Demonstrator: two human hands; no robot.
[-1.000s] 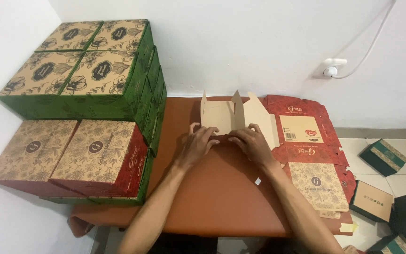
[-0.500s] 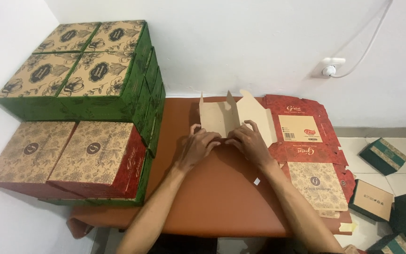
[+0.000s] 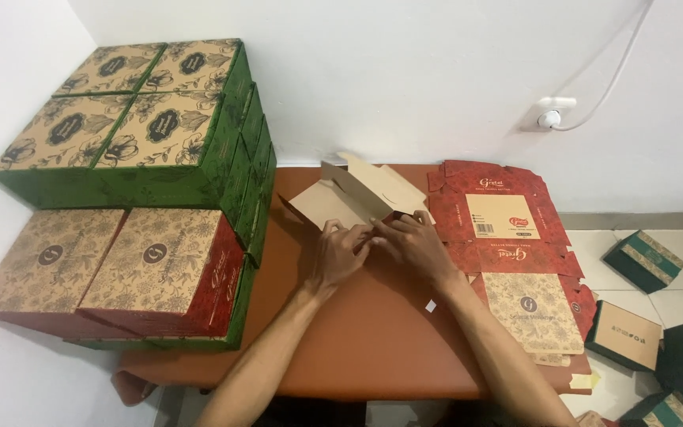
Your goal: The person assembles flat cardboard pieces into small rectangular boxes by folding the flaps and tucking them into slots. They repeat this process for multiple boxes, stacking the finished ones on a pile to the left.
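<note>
A half-folded brown cardboard box [image 3: 353, 194] with raised flaps stands near the far middle of the brown table [image 3: 373, 340]. My left hand [image 3: 340, 253] grips its near edge from the left. My right hand [image 3: 413, 243] holds the same edge from the right, and the fingers of both hands meet there. The box leans toward the left, with its plain inner side showing.
Stacks of finished green and red patterned boxes [image 3: 140, 150] fill the table's left side. A pile of flat red box blanks [image 3: 507, 245] lies on the right. Small green boxes [image 3: 642, 261] sit on the tiled floor at right. A wall socket [image 3: 549, 117] with a white cable is behind.
The box's flaps have been folded further and the box has tipped leftward. Both hands have shifted a little toward me along its near edge.
</note>
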